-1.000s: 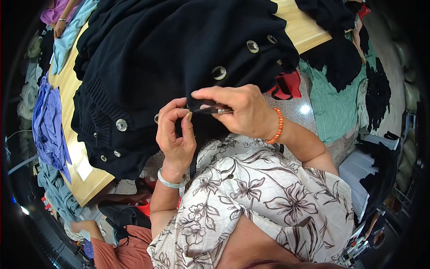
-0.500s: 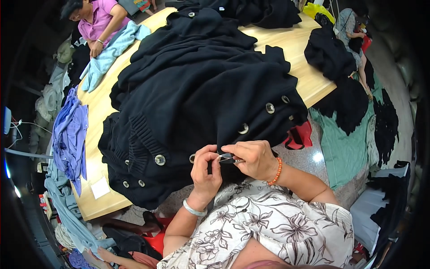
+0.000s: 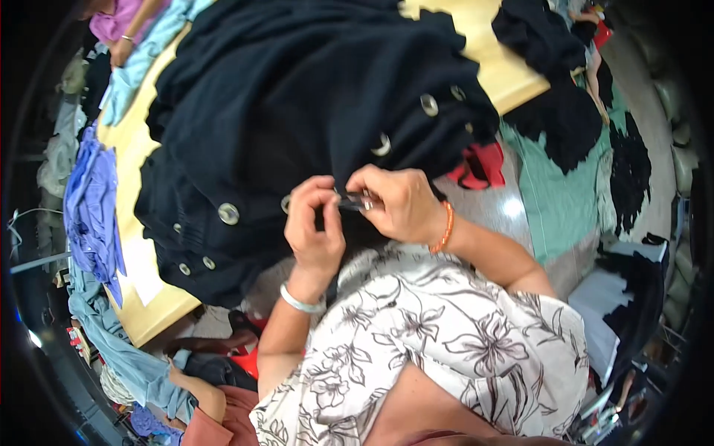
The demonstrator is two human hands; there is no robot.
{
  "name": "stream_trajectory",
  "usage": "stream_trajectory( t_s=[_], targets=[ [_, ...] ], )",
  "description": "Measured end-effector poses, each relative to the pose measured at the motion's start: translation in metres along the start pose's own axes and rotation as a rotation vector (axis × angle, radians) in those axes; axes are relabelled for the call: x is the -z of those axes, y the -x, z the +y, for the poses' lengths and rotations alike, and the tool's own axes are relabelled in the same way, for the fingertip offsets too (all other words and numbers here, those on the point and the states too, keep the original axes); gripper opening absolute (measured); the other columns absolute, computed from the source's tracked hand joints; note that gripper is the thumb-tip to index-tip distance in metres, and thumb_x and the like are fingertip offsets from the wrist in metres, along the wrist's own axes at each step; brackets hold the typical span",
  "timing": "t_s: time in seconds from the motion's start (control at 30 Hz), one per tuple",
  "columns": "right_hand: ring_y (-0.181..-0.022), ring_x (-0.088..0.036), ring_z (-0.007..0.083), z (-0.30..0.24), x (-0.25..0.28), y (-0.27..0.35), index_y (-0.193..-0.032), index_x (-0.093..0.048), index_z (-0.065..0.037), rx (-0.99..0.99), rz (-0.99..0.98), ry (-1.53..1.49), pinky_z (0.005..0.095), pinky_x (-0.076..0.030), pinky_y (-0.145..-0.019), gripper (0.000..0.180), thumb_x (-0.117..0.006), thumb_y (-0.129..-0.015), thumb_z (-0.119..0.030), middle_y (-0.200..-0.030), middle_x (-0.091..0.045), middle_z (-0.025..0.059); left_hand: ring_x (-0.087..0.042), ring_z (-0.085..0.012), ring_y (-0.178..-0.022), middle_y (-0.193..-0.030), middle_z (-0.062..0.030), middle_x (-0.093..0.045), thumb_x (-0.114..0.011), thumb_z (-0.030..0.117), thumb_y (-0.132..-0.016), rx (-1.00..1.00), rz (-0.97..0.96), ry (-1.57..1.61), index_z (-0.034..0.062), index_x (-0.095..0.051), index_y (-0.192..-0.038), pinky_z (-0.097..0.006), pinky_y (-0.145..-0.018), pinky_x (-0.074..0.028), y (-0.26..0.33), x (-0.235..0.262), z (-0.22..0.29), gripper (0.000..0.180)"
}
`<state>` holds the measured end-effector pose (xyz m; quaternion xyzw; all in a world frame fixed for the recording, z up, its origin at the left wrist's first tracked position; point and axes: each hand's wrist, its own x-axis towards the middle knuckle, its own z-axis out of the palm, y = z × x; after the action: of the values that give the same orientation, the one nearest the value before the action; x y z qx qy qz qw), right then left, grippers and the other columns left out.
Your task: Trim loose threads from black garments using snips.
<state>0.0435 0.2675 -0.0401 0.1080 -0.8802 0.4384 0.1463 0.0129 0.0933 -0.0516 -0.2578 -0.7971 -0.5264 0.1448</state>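
A large black knit garment (image 3: 268, 111) with shiny round buttons (image 3: 228, 214) lies heaped over the table and hangs off its near edge. Thumb and fingers of my left hand (image 3: 316, 223) are pinched together at a raised fold of it. In my closed right hand (image 3: 405, 201) is a pair of small metal thread snips (image 3: 355, 201). Their tip points left and meets my left fingertips. The exact bit of cloth or thread between the fingertips is too small to make out.
The wooden table (image 3: 160, 316) carries a purple garment (image 3: 93, 208) at its left edge. A co-worker's hand (image 3: 120, 53) rests on light blue cloth (image 3: 145, 67) at the far left. Green cloth (image 3: 558, 193) and a red bag (image 3: 480, 165) lie to the right, below table height.
My view has shifted, so the table and garment sit higher and further left in it. Both hands keep the same grip, close together at the fold.
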Motion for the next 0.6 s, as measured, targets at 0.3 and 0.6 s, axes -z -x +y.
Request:
stream_trajectory(
  t_s=[0.3, 0.6],
  targets=[
    [-0.061, -0.065, 0.0229, -0.007, 0.015, -0.002, -0.099, -0.058, 0.0, -0.253, -0.168, -0.294, 0.034, -0.049, -0.059, 0.015, -0.065, -0.085, -0.002, -0.07, -0.063, 0.0112, -0.064, -0.023, -0.1, -0.111, -0.0146, -0.066, -0.071, -0.009, -0.085, -0.095, -0.086, -0.064, -0.0022, -0.063, -0.098, -0.031, -0.086, -0.052, 0.003, 0.006, 0.006, 0.017],
    [-0.06, -0.061, 0.0178, -0.014, 0.019, 0.0, -0.104, -0.059, 0.0, -0.17, -0.176, -0.267, 0.0312, -0.047, -0.058, 0.021, -0.068, -0.086, -0.005, -0.073, -0.063, 0.0088, -0.065, -0.0253, -0.099, -0.111, -0.0168, -0.066, -0.067, -0.01, -0.086, -0.023, -0.105, -0.087, -0.0021, -0.06, -0.1, -0.033, -0.086, -0.051, 0.005, 0.006, 0.008, 0.017]
  ],
)
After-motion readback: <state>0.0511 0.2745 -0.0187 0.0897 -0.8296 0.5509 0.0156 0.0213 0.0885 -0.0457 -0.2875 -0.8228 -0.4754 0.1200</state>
